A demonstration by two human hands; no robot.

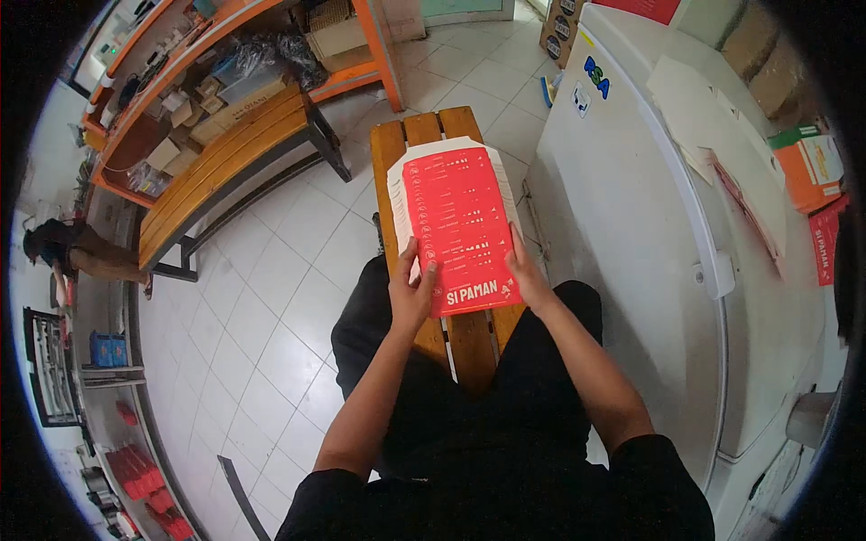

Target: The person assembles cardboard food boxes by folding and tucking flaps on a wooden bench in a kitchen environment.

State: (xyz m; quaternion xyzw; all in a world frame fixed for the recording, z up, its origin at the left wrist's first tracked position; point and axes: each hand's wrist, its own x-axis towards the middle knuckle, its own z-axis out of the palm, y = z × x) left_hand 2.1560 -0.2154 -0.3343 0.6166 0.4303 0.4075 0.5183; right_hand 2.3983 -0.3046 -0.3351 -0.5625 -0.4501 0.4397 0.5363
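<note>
A flat red cardboard box blank with pale printing and white flaps along its sides and far end lies over a wooden slatted bench in front of me. My left hand grips its left edge near the close end, thumb on the red face. On the opposite edge my right hand holds it, thumb on top and the other fingers mostly hidden. Whether it is one sheet or a small stack I cannot tell. The bench runs between my legs.
A white chest freezer stands close on my right, with white cardboard sheets on top. To the left are another wooden bench and an orange shelf with boxes. A person is at the far left.
</note>
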